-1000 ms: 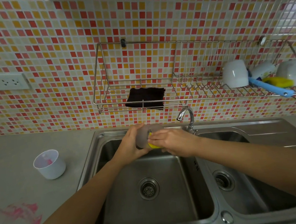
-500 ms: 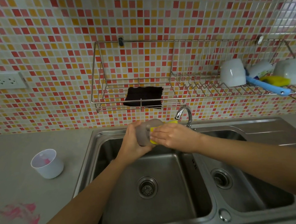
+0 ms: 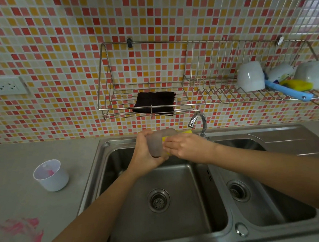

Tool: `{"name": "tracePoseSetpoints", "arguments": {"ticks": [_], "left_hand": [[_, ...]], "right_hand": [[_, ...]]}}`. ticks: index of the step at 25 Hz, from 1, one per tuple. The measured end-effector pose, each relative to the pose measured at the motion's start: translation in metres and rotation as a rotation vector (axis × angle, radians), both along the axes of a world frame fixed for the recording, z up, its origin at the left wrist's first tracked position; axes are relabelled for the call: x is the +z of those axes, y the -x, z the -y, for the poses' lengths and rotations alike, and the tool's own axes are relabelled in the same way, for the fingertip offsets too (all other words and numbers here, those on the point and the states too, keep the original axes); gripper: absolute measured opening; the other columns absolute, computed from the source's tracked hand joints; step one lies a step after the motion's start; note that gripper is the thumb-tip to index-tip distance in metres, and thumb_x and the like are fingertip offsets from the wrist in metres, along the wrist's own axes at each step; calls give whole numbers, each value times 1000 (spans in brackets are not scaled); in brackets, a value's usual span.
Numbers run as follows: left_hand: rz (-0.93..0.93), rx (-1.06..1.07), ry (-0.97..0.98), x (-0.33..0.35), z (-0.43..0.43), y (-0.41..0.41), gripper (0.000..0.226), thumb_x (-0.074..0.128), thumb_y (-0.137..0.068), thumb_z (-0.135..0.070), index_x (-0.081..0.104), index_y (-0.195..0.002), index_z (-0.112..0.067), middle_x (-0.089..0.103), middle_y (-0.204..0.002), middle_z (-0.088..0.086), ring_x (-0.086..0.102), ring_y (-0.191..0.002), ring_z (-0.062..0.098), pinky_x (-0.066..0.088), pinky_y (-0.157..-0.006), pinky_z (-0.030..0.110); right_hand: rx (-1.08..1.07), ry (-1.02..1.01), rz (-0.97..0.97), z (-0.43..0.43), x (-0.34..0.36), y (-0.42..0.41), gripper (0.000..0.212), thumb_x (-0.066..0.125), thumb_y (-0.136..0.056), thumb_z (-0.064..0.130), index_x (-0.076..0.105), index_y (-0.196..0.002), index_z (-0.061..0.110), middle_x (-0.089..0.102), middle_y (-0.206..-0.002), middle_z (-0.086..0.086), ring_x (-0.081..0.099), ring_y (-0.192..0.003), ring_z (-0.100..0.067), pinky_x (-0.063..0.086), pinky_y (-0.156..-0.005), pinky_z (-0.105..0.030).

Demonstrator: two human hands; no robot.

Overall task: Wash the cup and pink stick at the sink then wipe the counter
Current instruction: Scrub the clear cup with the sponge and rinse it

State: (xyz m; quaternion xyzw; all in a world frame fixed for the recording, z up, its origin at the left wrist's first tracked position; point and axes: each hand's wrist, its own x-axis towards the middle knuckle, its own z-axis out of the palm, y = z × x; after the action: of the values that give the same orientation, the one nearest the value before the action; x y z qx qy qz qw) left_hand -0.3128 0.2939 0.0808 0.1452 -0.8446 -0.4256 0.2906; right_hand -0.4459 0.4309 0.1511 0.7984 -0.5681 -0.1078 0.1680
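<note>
Over the left basin of the steel sink (image 3: 121,179), my left hand (image 3: 146,155) grips a translucent grey cup (image 3: 156,143) from the left. My right hand (image 3: 186,147) presses a yellow sponge (image 3: 185,132) against the cup's right side, fingers curled round the sponge. A white cup (image 3: 51,175) with pink residue inside stands on the grey counter (image 3: 29,203) to the left of the sink. A pink smear (image 3: 21,228) marks the counter at the lower left. The pink stick is not visible to me.
The tap (image 3: 198,122) rises between the basins, just right of my hands, with no water visible. A wire rack (image 3: 154,106) on the tiled wall holds a black cloth (image 3: 154,103), white cups (image 3: 250,77), a blue brush (image 3: 287,92). A socket (image 3: 3,86) sits far left.
Both hands with the cup and sponge have risen slightly toward the tap. The sponge has shifted further along the cup's right side.
</note>
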Motion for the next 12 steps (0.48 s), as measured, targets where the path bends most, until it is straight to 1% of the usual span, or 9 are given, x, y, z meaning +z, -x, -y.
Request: {"name": "tracePoseSetpoints", "arguments": {"ticks": [1, 2, 4, 6, 8, 9, 10, 11, 12], "left_hand": [[22, -52, -57, 2, 2, -2, 97, 86, -59, -24, 23, -134, -21, 40, -129, -5, 48, -117, 7, 44, -93, 15], [56, -105, -88, 4, 4, -5, 102, 85, -61, -20, 19, -139, -25, 38, -131, -13, 46, -118, 0, 44, -94, 13], [106, -151, -31, 8, 5, -7, 103, 85, -63, -19, 20, -143, -27, 37, -134, -20, 41, -119, -11, 40, -93, 7], [92, -144, 31, 6, 6, -6, 93, 86, -63, -24, 31, -138, -25, 44, -134, -12, 45, -119, -4, 43, -94, 12], [46, -97, -2, 2, 4, -5, 87, 87, -60, -27, 36, -130, -24, 48, -129, -5, 49, -118, 5, 43, -93, 15], [22, -68, -21, -1, 3, -4, 86, 88, -59, -28, 36, -127, -23, 49, -127, -3, 50, -117, 6, 42, -92, 13], [-1, -35, -38, -3, 1, -2, 86, 89, -57, -28, 36, -125, -23, 49, -126, -2, 50, -116, 6, 41, -90, 9], [-20, -2, -65, -3, -2, -1, 87, 90, -56, -27, 35, -123, -24, 49, -124, -2, 51, -113, 5, 41, -87, 6], [-28, 19, -97, -1, -5, 0, 88, 90, -55, -25, 33, -122, -23, 48, -122, -2, 51, -112, 5, 41, -85, 5]], "right_hand": [[29, 8, -68, 0, -1, 5, 43, 83, -62, 15, 72, -103, 16, 71, -108, 0, 65, -105, -15, 50, -92, -28], [87, 3, -103, 0, -2, 10, 43, 83, -63, 16, 71, -105, 18, 70, -110, 2, 64, -107, -14, 49, -94, -27], [106, -9, -106, -4, -2, 10, 44, 81, -65, 17, 71, -107, 19, 69, -114, 3, 61, -111, -12, 46, -98, -28], [77, 13, -35, -4, 0, 1, 43, 80, -66, 13, 70, -108, 16, 69, -115, 0, 61, -112, -14, 48, -98, -30], [-9, 7, 173, 0, 2, -5, 50, 74, -72, 8, 62, -120, 8, 62, -125, -6, 54, -121, -21, 43, -103, -33], [-25, -5, 184, 0, 4, -10, 52, 73, -74, 11, 58, -124, 8, 59, -129, -7, 50, -124, -21, 39, -106, -31], [-9, 12, 183, 1, 7, -12, 51, 76, -72, 13, 61, -121, 10, 62, -126, -6, 53, -121, -20, 40, -102, -27], [20, 33, 150, 2, 7, -9, 47, 80, -67, 14, 67, -112, 12, 67, -117, -4, 60, -113, -18, 45, -96, -26], [87, 63, 51, 2, 4, -6, 41, 81, -65, 14, 71, -104, 14, 71, -109, -3, 64, -105, -17, 50, -92, -26]]}}
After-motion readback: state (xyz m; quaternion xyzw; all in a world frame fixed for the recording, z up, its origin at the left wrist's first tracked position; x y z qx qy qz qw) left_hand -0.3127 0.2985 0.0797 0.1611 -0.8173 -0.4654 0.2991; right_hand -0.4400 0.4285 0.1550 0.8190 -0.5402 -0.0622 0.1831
